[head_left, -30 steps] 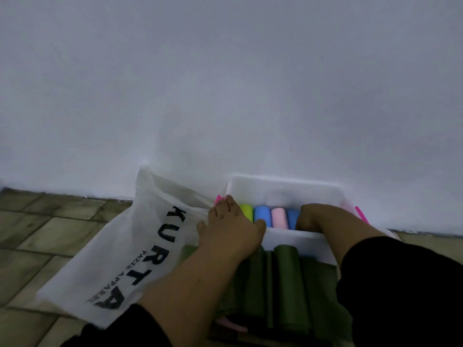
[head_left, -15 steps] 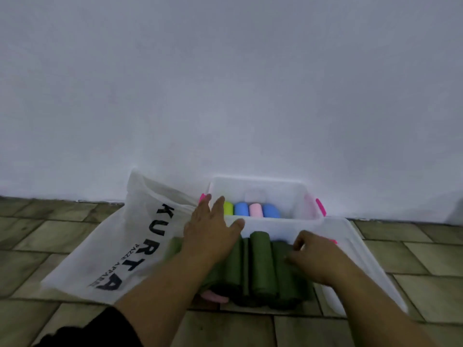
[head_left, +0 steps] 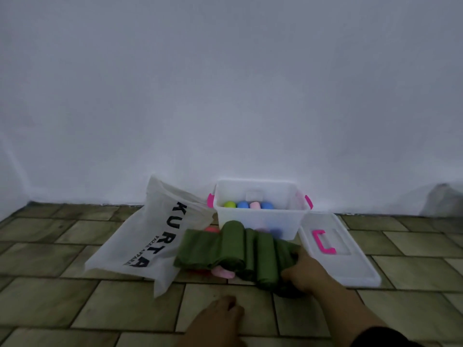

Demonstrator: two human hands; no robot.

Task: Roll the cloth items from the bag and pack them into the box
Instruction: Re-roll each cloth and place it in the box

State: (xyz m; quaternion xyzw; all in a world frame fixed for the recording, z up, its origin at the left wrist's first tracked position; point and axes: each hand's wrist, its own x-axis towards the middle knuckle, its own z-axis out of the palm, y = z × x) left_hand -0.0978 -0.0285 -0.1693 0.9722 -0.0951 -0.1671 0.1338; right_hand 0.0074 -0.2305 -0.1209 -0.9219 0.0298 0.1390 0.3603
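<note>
A dark green cloth (head_left: 233, 249), bunched into folds, lies on the tiled floor in front of a clear plastic box (head_left: 260, 221) with pink handles. Inside the box stand rolled cloths: one yellow-green (head_left: 229, 204), two blue, one pink. My right hand (head_left: 307, 272) grips the green cloth at its right end. My left hand (head_left: 223, 319) hovers low near the bottom of the view, fingers curled, holding nothing. A white bag (head_left: 150, 236) printed "KURTA" lies left of the cloth. A pink cloth piece (head_left: 223, 272) pokes out under the green one.
The box's clear lid (head_left: 335, 249) with a pink handle lies on the floor right of the box. A white wall runs close behind the box and bag. Tiled floor spreads to the left, right and front.
My left hand has come off the green cloth and drawn back toward me. My right hand moved from the box to the cloth's right end. The view has pulled back.
</note>
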